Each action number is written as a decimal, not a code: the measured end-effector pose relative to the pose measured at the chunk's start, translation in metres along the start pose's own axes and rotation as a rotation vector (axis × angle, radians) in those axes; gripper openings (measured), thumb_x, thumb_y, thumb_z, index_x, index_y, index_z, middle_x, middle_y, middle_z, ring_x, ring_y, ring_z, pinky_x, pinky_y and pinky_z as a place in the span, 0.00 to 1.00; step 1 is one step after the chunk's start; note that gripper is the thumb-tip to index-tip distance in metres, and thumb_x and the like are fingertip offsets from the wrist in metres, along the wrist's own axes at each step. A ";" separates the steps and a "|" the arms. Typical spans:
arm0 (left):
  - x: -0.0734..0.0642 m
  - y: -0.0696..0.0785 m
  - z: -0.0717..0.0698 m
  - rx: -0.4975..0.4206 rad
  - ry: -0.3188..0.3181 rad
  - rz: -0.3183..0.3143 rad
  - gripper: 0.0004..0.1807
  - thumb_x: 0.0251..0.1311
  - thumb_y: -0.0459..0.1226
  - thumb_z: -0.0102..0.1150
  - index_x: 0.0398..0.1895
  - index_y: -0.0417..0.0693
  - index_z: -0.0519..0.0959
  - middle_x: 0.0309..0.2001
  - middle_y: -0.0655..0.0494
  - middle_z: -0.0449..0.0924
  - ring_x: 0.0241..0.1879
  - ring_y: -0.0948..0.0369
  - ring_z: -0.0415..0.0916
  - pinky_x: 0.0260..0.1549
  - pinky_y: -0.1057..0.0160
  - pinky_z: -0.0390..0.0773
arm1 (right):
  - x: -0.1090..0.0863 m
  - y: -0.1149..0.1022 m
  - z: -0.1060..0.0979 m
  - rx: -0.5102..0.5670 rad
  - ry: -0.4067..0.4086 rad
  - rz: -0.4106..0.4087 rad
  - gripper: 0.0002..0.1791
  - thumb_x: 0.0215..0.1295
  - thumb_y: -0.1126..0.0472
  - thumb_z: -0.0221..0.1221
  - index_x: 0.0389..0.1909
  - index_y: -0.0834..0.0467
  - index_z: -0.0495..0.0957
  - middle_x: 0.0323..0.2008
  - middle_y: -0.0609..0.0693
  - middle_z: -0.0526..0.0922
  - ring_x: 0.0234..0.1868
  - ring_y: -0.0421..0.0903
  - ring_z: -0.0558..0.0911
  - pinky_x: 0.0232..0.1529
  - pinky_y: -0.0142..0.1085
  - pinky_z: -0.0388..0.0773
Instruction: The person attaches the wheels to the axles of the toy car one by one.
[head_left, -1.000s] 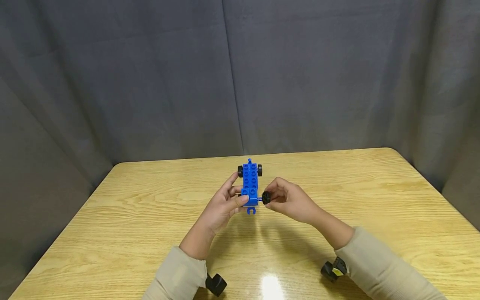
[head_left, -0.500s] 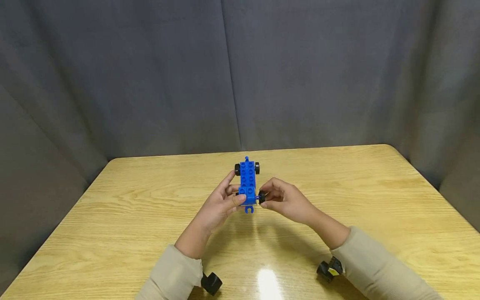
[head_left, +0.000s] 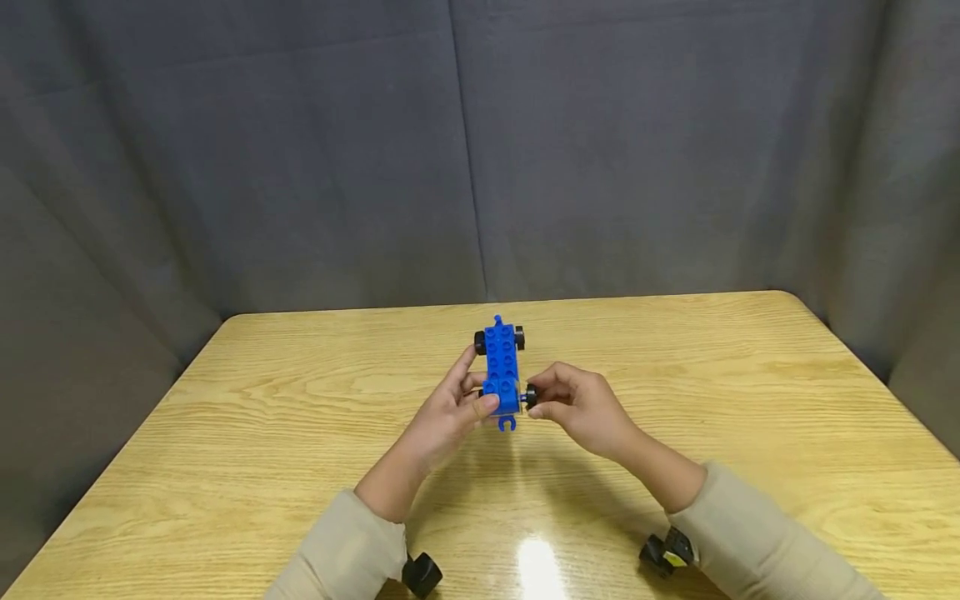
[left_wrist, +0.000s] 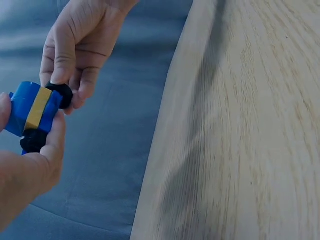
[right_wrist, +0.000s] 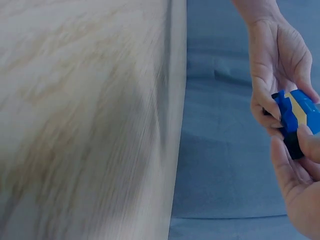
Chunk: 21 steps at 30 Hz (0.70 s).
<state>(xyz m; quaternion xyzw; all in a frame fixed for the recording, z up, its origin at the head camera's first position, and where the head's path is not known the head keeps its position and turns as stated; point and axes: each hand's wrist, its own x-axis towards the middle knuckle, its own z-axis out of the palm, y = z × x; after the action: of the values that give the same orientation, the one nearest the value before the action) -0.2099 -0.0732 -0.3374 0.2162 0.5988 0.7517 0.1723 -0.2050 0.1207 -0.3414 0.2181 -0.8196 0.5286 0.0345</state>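
Observation:
A blue toy car chassis [head_left: 501, 358], studded on top, is held above the table in my left hand [head_left: 438, 425], whose thumb presses on its near end. Black wheels sit at its corners, including the far left wheel [head_left: 480, 342] and far right wheel [head_left: 520, 337]. My right hand [head_left: 588, 408] pinches the near right wheel [head_left: 532, 395] between thumb and fingers, and a short bit of axle shows beside the chassis. A blue hook [head_left: 507, 424] juts from the near end. In the left wrist view a yellow band [left_wrist: 38, 108] crosses the blue body.
Below the hands spreads a wood-grain table [head_left: 300, 400], with a grey curtain [head_left: 337, 167] hanging behind it. Black wrist devices stick out by the left cuff [head_left: 422, 575] and the right cuff [head_left: 666, 552].
The near right wheel has come slightly closer to the chassis and turned from showing its face to nearly edge-on. My left hand keeps its grip on the chassis.

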 end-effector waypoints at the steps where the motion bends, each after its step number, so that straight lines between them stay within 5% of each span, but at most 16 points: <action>1: 0.000 0.000 0.000 -0.001 -0.004 -0.001 0.44 0.58 0.34 0.50 0.66 0.48 0.30 0.53 0.41 0.59 0.45 0.62 0.68 0.49 0.52 0.63 | -0.001 0.000 0.000 -0.005 0.014 0.004 0.12 0.50 0.70 0.59 0.37 0.67 0.73 0.32 0.55 0.77 0.32 0.45 0.78 0.32 0.32 0.74; 21: 0.003 -0.003 0.005 -0.027 -0.003 -0.037 0.41 0.59 0.27 0.44 0.66 0.47 0.30 0.52 0.41 0.58 0.42 0.62 0.70 0.44 0.59 0.69 | -0.004 0.005 0.003 -0.011 0.067 0.002 0.11 0.47 0.72 0.61 0.34 0.70 0.75 0.30 0.56 0.79 0.30 0.46 0.78 0.29 0.31 0.74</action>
<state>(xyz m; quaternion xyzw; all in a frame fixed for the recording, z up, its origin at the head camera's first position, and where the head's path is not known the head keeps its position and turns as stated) -0.2096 -0.0671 -0.3390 0.2038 0.5921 0.7562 0.1900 -0.2029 0.1213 -0.3475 0.1992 -0.8211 0.5313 0.0626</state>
